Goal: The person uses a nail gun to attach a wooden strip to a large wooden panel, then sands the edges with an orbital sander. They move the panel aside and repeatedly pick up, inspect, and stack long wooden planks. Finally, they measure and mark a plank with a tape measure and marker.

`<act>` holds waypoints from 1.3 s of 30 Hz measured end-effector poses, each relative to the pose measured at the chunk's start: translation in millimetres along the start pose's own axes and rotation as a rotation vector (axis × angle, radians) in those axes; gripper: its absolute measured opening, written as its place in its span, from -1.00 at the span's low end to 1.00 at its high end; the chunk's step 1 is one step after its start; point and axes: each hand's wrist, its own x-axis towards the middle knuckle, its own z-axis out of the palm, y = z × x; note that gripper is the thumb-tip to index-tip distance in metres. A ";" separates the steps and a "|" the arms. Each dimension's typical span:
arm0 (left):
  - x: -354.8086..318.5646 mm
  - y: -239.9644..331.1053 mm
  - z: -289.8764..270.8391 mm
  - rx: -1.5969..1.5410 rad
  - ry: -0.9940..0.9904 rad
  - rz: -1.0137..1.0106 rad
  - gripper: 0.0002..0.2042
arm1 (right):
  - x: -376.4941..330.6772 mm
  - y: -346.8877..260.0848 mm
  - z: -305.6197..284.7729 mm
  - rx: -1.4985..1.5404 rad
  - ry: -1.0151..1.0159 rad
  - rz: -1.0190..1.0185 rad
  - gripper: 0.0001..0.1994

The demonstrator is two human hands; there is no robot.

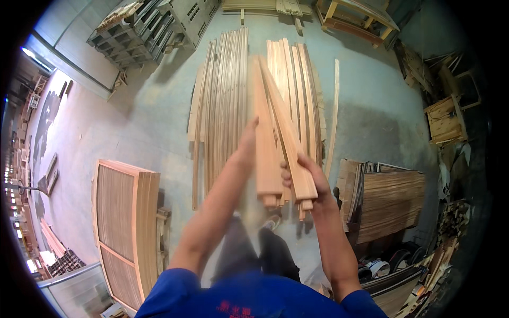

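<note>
Two long light-brown wooden boards with stepped, tenon-like ends are raised in front of me, meeting in a narrow V at their far ends. My left hand (pixel 248 139), blurred, grips the long edge of the left board (pixel 268 153); most of its fingers are hidden behind the wood. Around the near end of the right board (pixel 289 140) my right hand (pixel 318 177) is closed, its fingertips showing in the gap between the boards. Below them on the floor lie a stack of brownish wooden strips (pixel 227 100) on the left and a lighter stack (pixel 305 95) on the right.
Framed wooden panels (pixel 115 212) stand at my left, and wood-grain sheets (pixel 392 204) lean at my right. A single thin strip (pixel 335 111) lies beside the right stack. Farther off are grey pallets (pixel 132 47), a wooden bench (pixel 352 32) and a long-handled dustpan (pixel 47 180).
</note>
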 end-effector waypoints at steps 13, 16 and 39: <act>10.1 72.2 73.8 0.037 -0.115 0.100 -0.44 | 18.7 -70.0 67.7 0.065 -0.178 -0.153 -0.61; 25.6 66.2 66.2 0.006 -0.091 0.136 -0.43 | 13.1 -72.9 82.6 0.067 -0.100 -0.149 -0.61; 18.5 53.6 53.7 0.057 0.026 -0.004 -0.47 | 23.2 -41.3 4.2 -0.235 -0.045 0.060 -0.57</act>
